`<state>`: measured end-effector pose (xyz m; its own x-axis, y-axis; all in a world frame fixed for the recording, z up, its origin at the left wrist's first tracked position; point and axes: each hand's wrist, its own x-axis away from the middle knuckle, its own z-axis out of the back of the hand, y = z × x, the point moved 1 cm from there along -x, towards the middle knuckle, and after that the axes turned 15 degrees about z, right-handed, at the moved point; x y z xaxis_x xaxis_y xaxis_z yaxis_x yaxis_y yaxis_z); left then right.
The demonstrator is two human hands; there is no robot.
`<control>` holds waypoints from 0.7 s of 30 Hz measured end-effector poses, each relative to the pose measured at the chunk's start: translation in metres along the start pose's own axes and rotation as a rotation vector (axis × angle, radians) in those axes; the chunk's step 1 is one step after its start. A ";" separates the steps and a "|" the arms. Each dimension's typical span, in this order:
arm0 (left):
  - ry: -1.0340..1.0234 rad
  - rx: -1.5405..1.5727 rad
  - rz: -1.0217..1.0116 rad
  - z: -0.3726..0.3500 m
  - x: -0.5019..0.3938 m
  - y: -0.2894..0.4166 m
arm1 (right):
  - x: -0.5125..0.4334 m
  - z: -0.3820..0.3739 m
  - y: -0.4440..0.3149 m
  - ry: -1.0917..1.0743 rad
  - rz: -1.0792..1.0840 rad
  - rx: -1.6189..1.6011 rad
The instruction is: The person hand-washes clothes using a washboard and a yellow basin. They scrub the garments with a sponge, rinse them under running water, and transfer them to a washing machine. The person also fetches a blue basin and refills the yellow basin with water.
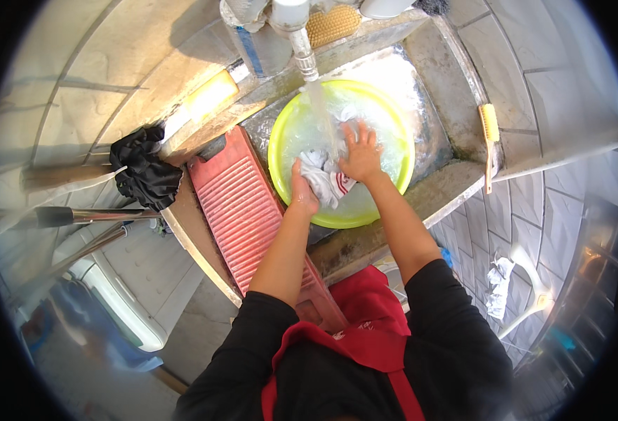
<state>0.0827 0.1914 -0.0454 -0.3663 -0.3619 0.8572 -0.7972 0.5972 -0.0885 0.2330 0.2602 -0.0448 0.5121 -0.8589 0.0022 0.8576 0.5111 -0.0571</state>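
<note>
A yellow-green plastic basin [275,173] with cloudy water stands in a stone sink [435,94], under a running faucet [302,52]. My left hand [304,190] is at the basin's near left side, its thumb against a wet white cloth [316,176] with red stripes; its fingers are partly hidden, so its grip is unclear. My right hand [362,152] lies with fingers spread over the water, right of the cloth's upper part. More white fabric [346,113] shows in the water beyond that hand. Left of the basin, a red ribbed washboard [240,205] leans at a slant.
A yellow-bristled brush [489,131] rests on the sink's right rim. Another bristle brush [334,25] lies behind the faucet. A yellow bar [211,94] is on the back left ledge. Black cloth [145,168] hangs at the left corner. A white appliance [124,300] stands lower left.
</note>
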 end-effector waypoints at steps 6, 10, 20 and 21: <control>0.039 -0.025 0.042 -0.014 0.013 0.000 | -0.005 -0.030 -0.004 -0.330 -0.382 -1.145; -0.177 -0.028 -0.068 0.000 -0.005 -0.009 | 0.023 0.028 -0.051 -0.159 -0.564 -1.639; 0.089 -0.255 -0.074 0.034 -0.028 -0.002 | -0.011 0.035 -0.027 -0.042 -0.215 -0.491; 0.121 -0.166 -0.131 0.029 -0.025 -0.003 | -0.007 0.023 -0.018 0.062 -0.083 -0.362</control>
<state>0.0800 0.1783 -0.0813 -0.1968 -0.3619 0.9112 -0.7405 0.6640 0.1038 0.2152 0.2583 -0.0208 0.4283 -0.9028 -0.0381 0.8179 0.4052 -0.4084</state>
